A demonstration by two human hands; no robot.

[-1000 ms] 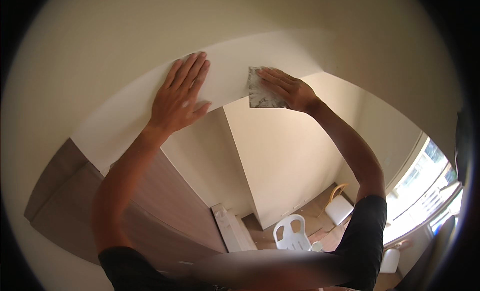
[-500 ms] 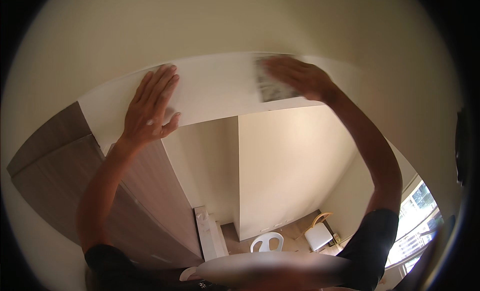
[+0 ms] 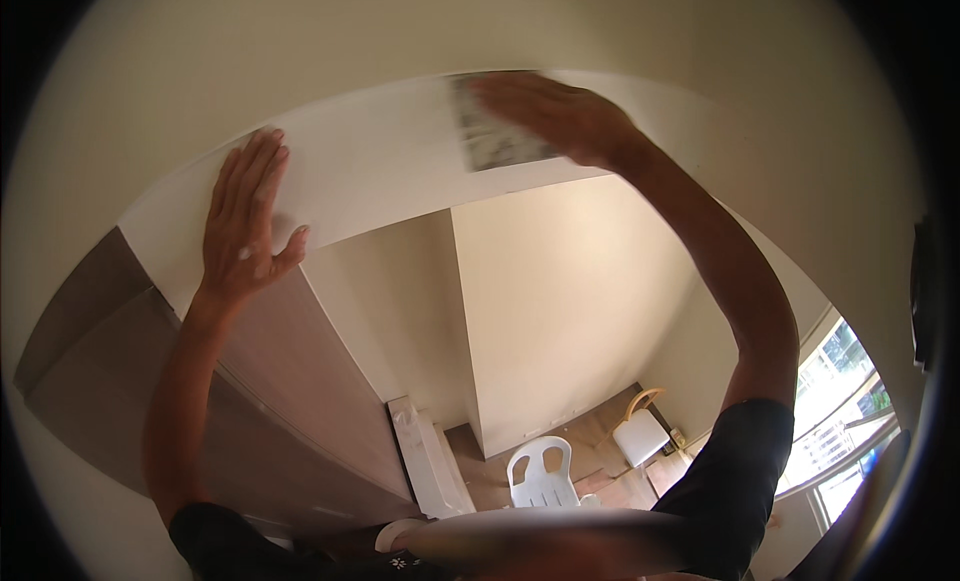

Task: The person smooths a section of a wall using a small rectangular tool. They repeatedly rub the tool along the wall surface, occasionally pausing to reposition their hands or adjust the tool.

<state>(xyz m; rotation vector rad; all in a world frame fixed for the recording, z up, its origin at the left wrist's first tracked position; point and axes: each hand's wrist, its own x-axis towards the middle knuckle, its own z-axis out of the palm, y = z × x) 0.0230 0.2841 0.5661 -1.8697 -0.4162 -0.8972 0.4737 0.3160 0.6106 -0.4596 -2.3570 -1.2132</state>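
High in front of me runs a smooth white band of wall [image 3: 370, 151], like the face of a beam. Against its left part lies my left hand [image 3: 246, 211], fingers stretched out and thumb apart, with nothing in it and whitish specks on its back. My right hand [image 3: 565, 119] presses a dark grey rectangular sheet [image 3: 490, 141], which looks like sandpaper with pale mottled dust on it, flat against the band. The right fingers are blurred by motion and cover the sheet's upper right portion.
A brown wood-grain cabinet [image 3: 300, 391] stands below on the left. Far below are a white plastic chair [image 3: 541, 471], a wooden chair with a pale seat [image 3: 640, 436] and a long pale unit [image 3: 425, 461]. A bright window [image 3: 840, 411] is at the right.
My right hand and the sandpaper have slid left along the white band. My left hand also sits slightly farther left, still flat. The whole view has shifted a little, showing more of the white chair.
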